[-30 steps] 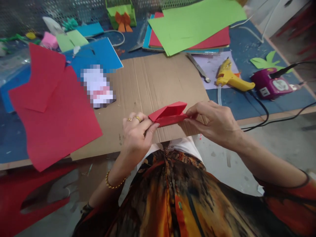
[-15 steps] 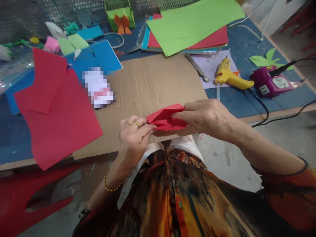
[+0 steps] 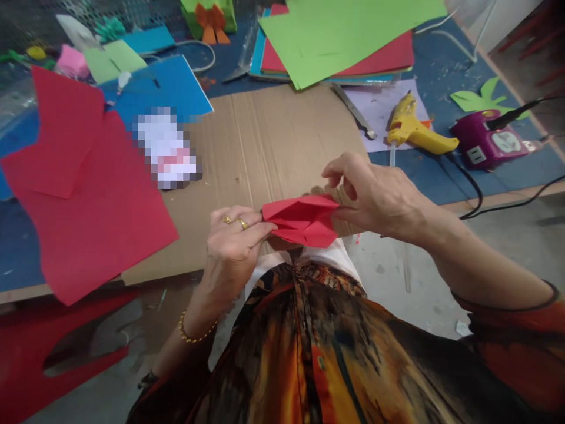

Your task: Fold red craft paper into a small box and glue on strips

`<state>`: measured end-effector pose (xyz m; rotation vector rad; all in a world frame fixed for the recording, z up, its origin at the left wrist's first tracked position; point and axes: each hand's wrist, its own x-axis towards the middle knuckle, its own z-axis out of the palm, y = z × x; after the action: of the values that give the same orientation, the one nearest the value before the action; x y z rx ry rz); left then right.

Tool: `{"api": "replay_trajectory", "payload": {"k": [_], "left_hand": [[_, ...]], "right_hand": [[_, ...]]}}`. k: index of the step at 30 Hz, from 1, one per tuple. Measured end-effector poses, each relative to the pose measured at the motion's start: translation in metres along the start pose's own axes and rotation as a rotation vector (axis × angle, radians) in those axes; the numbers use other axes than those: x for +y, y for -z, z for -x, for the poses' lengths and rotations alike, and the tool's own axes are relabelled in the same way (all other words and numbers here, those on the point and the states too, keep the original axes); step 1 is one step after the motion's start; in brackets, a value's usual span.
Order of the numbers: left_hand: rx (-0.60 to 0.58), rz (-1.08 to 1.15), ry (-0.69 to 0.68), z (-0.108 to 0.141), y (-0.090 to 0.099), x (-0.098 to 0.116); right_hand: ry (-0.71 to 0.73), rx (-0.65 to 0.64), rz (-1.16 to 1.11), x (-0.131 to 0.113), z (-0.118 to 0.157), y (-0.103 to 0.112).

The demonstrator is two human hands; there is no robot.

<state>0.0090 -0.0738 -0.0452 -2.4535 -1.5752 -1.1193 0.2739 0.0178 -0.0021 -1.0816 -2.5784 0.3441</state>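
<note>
A folded piece of red paper (image 3: 304, 221), shaped like a small pocket with its mouth spread, is held over the near edge of a cardboard sheet (image 3: 247, 147). My left hand (image 3: 233, 238) pinches its left end between thumb and fingers. At the right end, my right hand (image 3: 371, 191) has its fingers lifted and apart from the thumb. That thumb reaches the paper's right edge; whether it presses there is hard to see.
Larger red sheets (image 3: 101, 206) lie to the left beside a pixelated object (image 3: 165, 147). A yellow glue gun (image 3: 415, 129), a knife (image 3: 353, 112) and a purple power box (image 3: 489, 141) are at the right. Green paper (image 3: 344, 35) tops a stack behind.
My right fingers have come out of the paper's fold and lifted away. The paper's mouth has spread wider, its near flap lower. My left hand keeps its pinch.
</note>
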Motion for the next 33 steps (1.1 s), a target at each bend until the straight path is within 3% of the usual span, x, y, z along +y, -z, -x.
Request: {"api": "replay_trajectory", "payload": {"k": [6, 11, 18, 25, 33], "left_hand": [[0.002, -0.003, -0.062, 0.001, 0.003, -0.001], [-0.061, -0.01, -0.042, 0.003, 0.008, 0.0], [-0.069, 0.001, -0.005, 0.007, 0.011, 0.003], [-0.244, -0.094, -0.128, 0.01, 0.02, 0.007], [-0.249, -0.199, -0.216, 0.004, 0.021, 0.011]], "right_hand": [[0.149, -0.081, -0.148, 0.004, -0.012, -0.009], [0.19, -0.033, -0.183, 0.005, -0.011, -0.016], [0.221, -0.142, -0.122, 0.005, -0.012, -0.006], [0.235, -0.158, -0.098, 0.004, -0.015, -0.006], [0.238, -0.149, -0.097, 0.004, -0.015, -0.008]]}}
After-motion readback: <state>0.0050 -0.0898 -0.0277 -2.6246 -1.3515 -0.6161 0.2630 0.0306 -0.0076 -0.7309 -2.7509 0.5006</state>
